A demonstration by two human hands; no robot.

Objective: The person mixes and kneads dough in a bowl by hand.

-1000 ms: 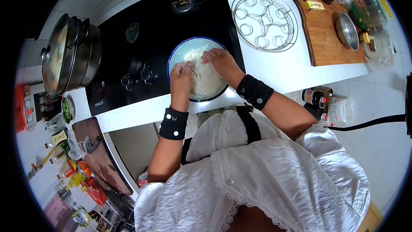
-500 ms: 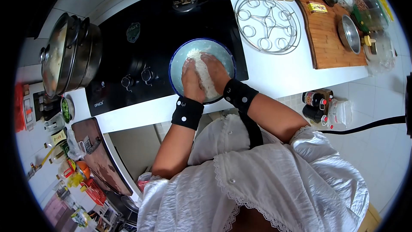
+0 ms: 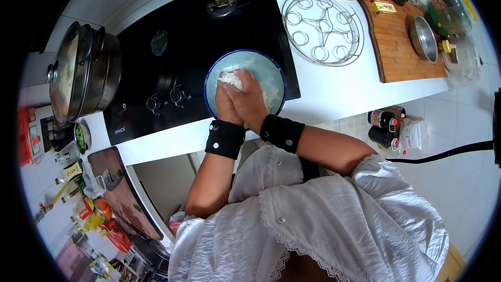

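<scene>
A pale bowl with a blue rim (image 3: pixel 279 70) stands at the front edge of the black cooktop (image 3: pixel 193 31). White floury dough (image 3: pixel 231 79) shows between my hands over the bowl, and more flour clings to the bowl's inner wall. My left hand (image 3: pixel 225 105) is closed against the dough from the left, partly covered by the other hand. From the right, my right hand (image 3: pixel 249 97) wraps over the dough, pressed against my left hand. Black bands circle both wrists.
A lidded steel steamer (image 3: pixel 88 73) stands at the cooktop's left. To the right lie a round wire rack (image 3: pixel 326 27) and a wooden board (image 3: pixel 391 47) bearing a steel bowl (image 3: pixel 424 39) and a small yellow box (image 3: pixel 384 7). Dark bottles (image 3: pixel 381 128) stand below the counter.
My hands have come together and gathered some of the dough between them; half a second ago they lay on either side of a longer strip of it.
</scene>
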